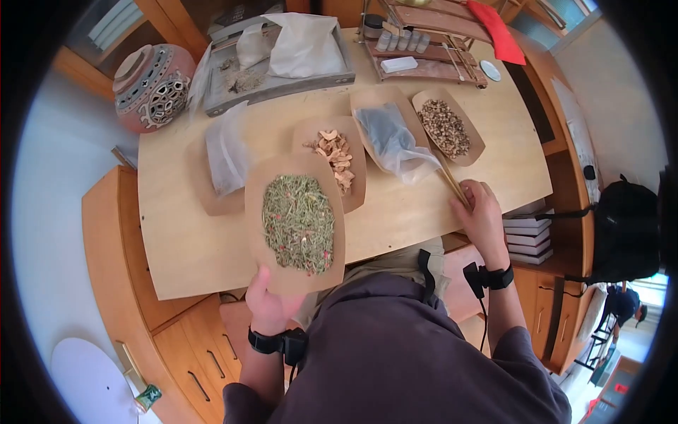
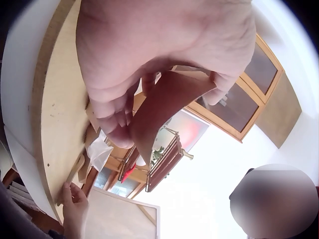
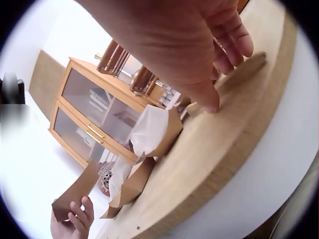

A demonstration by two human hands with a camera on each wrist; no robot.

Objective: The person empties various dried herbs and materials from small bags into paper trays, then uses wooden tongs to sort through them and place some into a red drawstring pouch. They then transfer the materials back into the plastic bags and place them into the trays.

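Observation:
My left hand (image 1: 272, 304) grips the near end of a brown paper tray (image 1: 337, 240) of dried green herb (image 1: 298, 225) with small red bits. It holds the tray up at the table's front edge, overlapping a tray of dried root slices (image 1: 335, 159). In the left wrist view the tray (image 2: 172, 102) sits between thumb and fingers. My right hand (image 1: 484, 215) is low at the table's right front, pinching the near end of slim wooden tongs (image 1: 449, 177). In the right wrist view, thumb and fingers straddle the tongs (image 3: 249, 69) close to the tabletop.
Plastic bags (image 1: 229, 152) lie in the left tray and a dark-filled bag (image 1: 392, 134) in another. A tray of brown chopped pieces (image 1: 443, 127) is at right. Behind stand a grey wooden tray (image 1: 282, 92), a pierced pot (image 1: 155, 88) and a wooden rack (image 1: 424, 60) with small jars.

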